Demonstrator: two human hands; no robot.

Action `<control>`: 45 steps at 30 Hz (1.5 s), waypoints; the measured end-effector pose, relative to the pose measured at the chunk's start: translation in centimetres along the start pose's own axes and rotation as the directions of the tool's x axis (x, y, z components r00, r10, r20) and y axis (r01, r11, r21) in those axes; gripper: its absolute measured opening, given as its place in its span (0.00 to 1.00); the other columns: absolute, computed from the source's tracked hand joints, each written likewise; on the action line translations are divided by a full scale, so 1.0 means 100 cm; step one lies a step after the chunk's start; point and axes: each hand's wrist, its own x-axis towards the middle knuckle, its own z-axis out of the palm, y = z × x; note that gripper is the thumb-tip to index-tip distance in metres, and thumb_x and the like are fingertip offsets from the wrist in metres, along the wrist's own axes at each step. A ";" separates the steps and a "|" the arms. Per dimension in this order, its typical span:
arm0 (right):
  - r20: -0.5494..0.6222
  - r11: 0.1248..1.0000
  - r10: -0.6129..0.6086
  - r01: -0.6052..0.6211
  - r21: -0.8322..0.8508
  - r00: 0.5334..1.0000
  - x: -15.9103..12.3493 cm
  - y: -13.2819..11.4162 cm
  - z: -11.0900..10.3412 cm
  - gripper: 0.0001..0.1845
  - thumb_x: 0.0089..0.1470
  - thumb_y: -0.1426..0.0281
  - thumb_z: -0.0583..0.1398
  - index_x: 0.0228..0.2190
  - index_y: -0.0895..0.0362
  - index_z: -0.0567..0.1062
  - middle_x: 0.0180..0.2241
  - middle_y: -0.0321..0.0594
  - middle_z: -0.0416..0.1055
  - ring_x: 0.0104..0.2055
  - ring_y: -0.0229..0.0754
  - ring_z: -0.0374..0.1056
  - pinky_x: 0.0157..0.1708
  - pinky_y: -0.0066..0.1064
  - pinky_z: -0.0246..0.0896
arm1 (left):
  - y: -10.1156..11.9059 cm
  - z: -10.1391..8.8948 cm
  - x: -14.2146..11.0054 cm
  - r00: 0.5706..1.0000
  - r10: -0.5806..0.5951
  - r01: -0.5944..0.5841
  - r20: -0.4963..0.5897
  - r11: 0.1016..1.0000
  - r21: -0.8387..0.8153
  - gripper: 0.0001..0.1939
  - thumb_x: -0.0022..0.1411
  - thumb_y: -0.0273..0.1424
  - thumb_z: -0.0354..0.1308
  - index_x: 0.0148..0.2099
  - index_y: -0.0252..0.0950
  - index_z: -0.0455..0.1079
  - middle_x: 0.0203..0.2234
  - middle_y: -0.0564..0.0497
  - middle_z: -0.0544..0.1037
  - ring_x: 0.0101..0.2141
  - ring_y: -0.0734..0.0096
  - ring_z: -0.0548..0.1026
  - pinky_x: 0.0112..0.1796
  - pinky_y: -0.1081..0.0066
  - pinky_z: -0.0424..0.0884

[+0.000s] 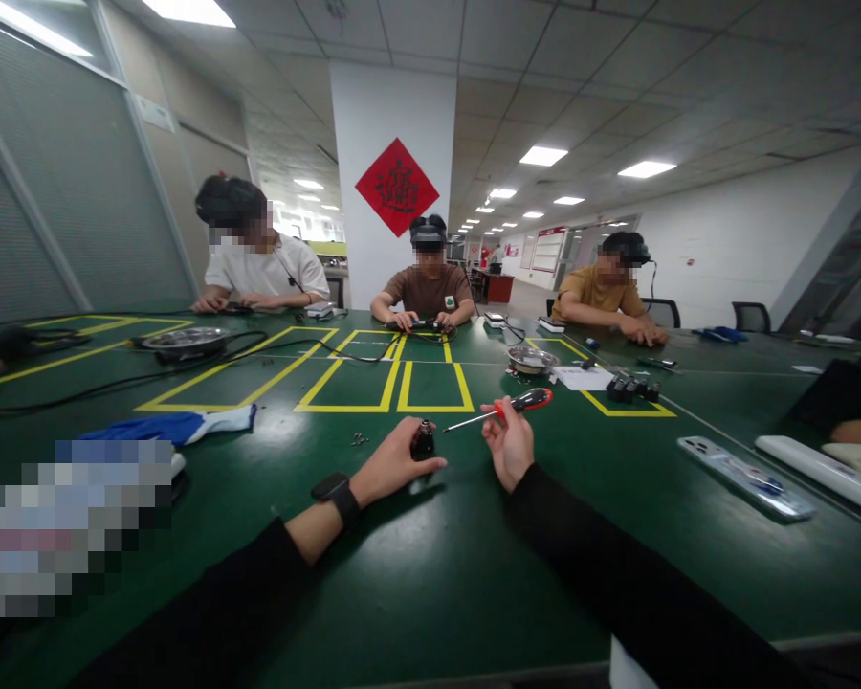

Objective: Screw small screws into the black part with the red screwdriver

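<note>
My left hand (396, 461) is closed around a small black part (423, 440) with a metal top, which stands upright on the green table (430, 555). Its exact kind is hard to make out. In my right hand (509, 445) is a screwdriver (523, 402) with a black and red handle. Its thin shaft points left, and the tip is a little to the right of the black part, apart from it. A few small screws (360, 439) lie on the table to the left of my left hand.
Blue and white gloves (187, 424) lie at left. Metal bowls (533, 360), black parts (631, 387), a white sheet (583, 378) and a phone (744, 477) are around. Black cables (150, 386) cross the table at left. Three people sit across the table.
</note>
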 end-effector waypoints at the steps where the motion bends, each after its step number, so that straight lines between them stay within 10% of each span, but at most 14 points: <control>1: -0.030 1.000 0.026 -0.026 0.001 0.999 0.003 0.003 -0.003 0.17 0.44 0.58 0.62 0.30 0.57 0.67 0.28 0.36 0.72 0.18 0.30 0.63 0.17 0.23 0.60 | -0.001 0.000 0.000 0.999 -0.011 0.012 -0.037 1.000 0.029 0.28 0.46 0.43 0.63 0.48 0.35 0.64 0.38 0.48 0.72 0.38 0.63 0.70 0.40 0.66 0.66; 7: -0.116 0.982 -0.081 0.059 -0.181 0.990 0.008 0.015 -0.009 0.17 0.36 0.66 0.67 0.30 0.58 0.72 0.24 0.33 0.69 0.20 0.31 0.63 0.16 0.22 0.60 | -0.011 -0.003 0.003 0.991 -0.112 0.125 0.079 0.972 -0.200 0.24 0.47 0.35 0.63 0.46 0.34 0.63 0.31 0.52 0.73 0.32 0.70 0.72 0.37 0.67 0.68; 19: 0.218 0.959 0.054 0.010 -0.282 0.974 0.007 0.015 -0.003 0.16 0.38 0.66 0.66 0.31 0.60 0.74 0.27 0.38 0.73 0.27 0.35 0.69 0.27 0.27 0.67 | -0.016 -0.003 0.002 0.989 -0.040 0.089 0.146 0.935 -0.342 0.26 0.49 0.29 0.61 0.51 0.34 0.59 0.39 0.47 0.74 0.41 0.67 0.73 0.46 0.62 0.66; 30: 0.384 0.955 0.111 0.009 -0.297 0.917 0.027 0.020 0.007 0.14 0.38 0.66 0.65 0.30 0.60 0.74 0.27 0.37 0.73 0.28 0.34 0.69 0.30 0.27 0.66 | -0.007 -0.004 -0.003 0.999 0.026 -0.026 0.037 1.000 -0.004 0.28 0.48 0.36 0.63 0.51 0.33 0.62 0.40 0.47 0.73 0.40 0.64 0.71 0.44 0.64 0.67; 45: 0.254 0.956 0.093 -0.015 -0.295 0.963 0.024 0.029 0.010 0.17 0.35 0.67 0.68 0.31 0.59 0.73 0.26 0.37 0.75 0.25 0.34 0.70 0.26 0.25 0.67 | -0.012 -0.004 -0.002 0.998 0.032 -0.033 0.044 0.999 0.020 0.28 0.46 0.36 0.64 0.50 0.34 0.64 0.35 0.50 0.73 0.35 0.66 0.71 0.39 0.66 0.67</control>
